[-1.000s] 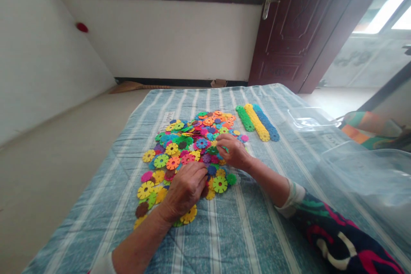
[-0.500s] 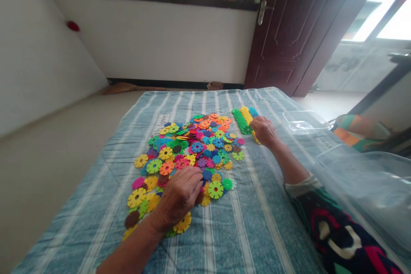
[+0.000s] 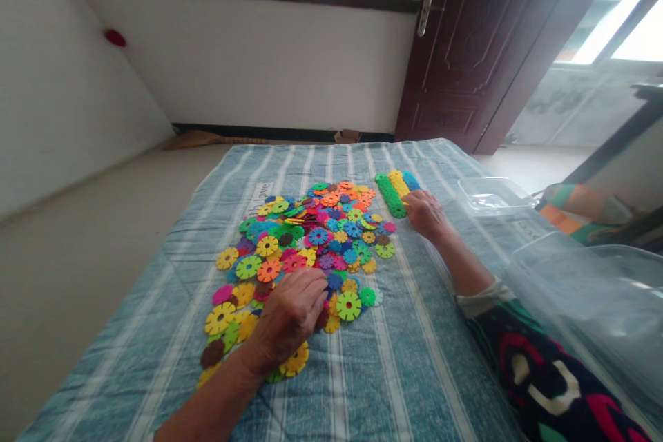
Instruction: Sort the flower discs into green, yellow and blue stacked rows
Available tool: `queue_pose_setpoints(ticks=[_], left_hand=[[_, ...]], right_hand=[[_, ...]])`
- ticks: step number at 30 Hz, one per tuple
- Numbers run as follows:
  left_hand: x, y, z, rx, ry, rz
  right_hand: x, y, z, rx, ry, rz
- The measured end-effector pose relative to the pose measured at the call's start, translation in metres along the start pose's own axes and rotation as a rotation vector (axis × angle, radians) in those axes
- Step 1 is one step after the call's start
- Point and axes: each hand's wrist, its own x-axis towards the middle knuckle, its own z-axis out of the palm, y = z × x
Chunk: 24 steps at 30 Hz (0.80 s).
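A pile of colourful plastic snowflake discs (image 3: 318, 237) with notched rims spreads over the middle of the cloth. My left hand (image 3: 295, 311) rests on the near part of the pile, fingers curled down; whatever lies under them is hidden. Right of the pile, discs overlap in a green row (image 3: 391, 196), a yellow row (image 3: 398, 184) and a blue row (image 3: 410, 180). At the near end of the yellow row is my right hand (image 3: 425, 213), its fingers pinched together with yellow disc edges showing at the tips. The hand covers part of the yellow and blue rows.
A striped blue-grey cloth (image 3: 362, 394) covers the table. A clear shallow plastic box (image 3: 492, 197) stands right of my right hand, and a larger clear plastic container (image 3: 595, 304) lies nearer on the right. Behind the table are a wall and a dark red door (image 3: 466, 48).
The yellow discs that stuck out below my right hand no longer show there. My right hand has shifted very slightly; the left hand has stayed in place on the pile.
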Motion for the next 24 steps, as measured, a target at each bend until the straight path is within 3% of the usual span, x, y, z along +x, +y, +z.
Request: queue_pose_setpoints(ticks=[10, 16, 24], left_hand=[[0.006, 0.007, -0.003, 0.032, 0.049, 0.029], [0.005, 0.007, -0.001, 0.044, 0.057, 0.036], [0.007, 0.007, -0.002, 0.055, 0.040, 0.040]], right_hand=[[-0.008, -0.015, -0.003, -0.013, -0.030, -0.079], [-0.009, -0.020, -0.004, -0.090, -0.093, -0.038], [-0.011, -0.029, -0.004, -0.010, -0.022, -0.033]])
